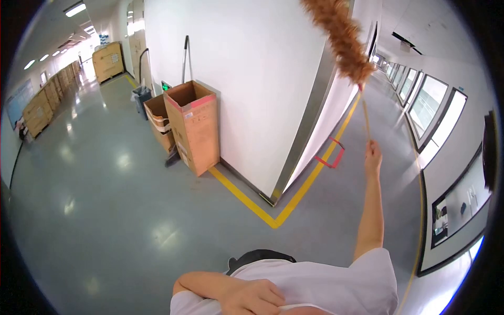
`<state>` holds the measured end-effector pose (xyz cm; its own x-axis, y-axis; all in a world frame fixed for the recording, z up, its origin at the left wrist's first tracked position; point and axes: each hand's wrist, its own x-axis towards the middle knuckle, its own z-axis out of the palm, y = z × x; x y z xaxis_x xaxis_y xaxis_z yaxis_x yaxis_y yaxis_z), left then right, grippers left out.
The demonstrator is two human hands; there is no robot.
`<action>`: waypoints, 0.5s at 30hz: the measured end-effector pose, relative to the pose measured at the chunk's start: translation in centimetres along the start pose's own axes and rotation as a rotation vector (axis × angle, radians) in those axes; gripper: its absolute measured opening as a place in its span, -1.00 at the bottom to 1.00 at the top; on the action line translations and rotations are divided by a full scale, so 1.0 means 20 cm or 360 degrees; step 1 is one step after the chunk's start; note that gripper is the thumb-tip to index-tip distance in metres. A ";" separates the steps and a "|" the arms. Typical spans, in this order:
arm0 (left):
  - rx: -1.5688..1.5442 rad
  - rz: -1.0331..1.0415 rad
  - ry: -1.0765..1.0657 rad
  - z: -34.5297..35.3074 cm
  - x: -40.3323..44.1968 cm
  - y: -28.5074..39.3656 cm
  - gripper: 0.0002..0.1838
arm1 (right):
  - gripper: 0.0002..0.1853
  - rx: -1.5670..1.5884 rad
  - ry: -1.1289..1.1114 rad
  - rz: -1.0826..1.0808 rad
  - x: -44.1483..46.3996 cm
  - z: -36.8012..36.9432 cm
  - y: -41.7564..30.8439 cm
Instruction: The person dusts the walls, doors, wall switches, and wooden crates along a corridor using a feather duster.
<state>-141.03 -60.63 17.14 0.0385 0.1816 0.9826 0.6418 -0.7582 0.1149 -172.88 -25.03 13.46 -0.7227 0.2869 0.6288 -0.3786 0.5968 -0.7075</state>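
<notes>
My right hand [373,150] is raised at the end of my outstretched arm, its fingers wrapped round the thin wooden handle of a feather duster. The brown fluffy head of the feather duster [344,44] is up near the wall corner and the top edge of the view. Against the chest of my white shirt [325,278] lies my left hand [254,298], its fingers bent; whether it holds anything is hidden.
A white wall corner with a metal edge [302,152] juts out ahead. Tall cardboard box [198,131], bin [142,100] and a long-handled tool stand left. A red frame [338,157] is on the floor right of the corner. Windows [428,100] line the right corridor; wooden crates [39,113] stand far left.
</notes>
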 end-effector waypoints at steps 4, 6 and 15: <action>-0.0064 -0.0011 0.0036 -0.18 -0.03 0.01 -0.74 | -0.75 -0.0215 0.0252 -0.0337 0.30 0.04 -0.08; -0.0079 -0.0014 0.0049 -0.25 -0.05 0.02 -0.74 | -0.74 -0.0356 0.0319 -0.0356 0.39 0.04 -0.11; -0.0049 -0.0052 0.0082 -0.41 -0.09 0.06 -0.75 | -0.68 -0.0969 0.0016 -0.0139 0.46 0.14 0.28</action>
<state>-146.61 -67.09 16.81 -0.0221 0.1743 0.9844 0.6180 -0.7716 0.1505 -183.22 -21.11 14.32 -0.6974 0.2232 0.6811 -0.0354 0.9384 -0.3437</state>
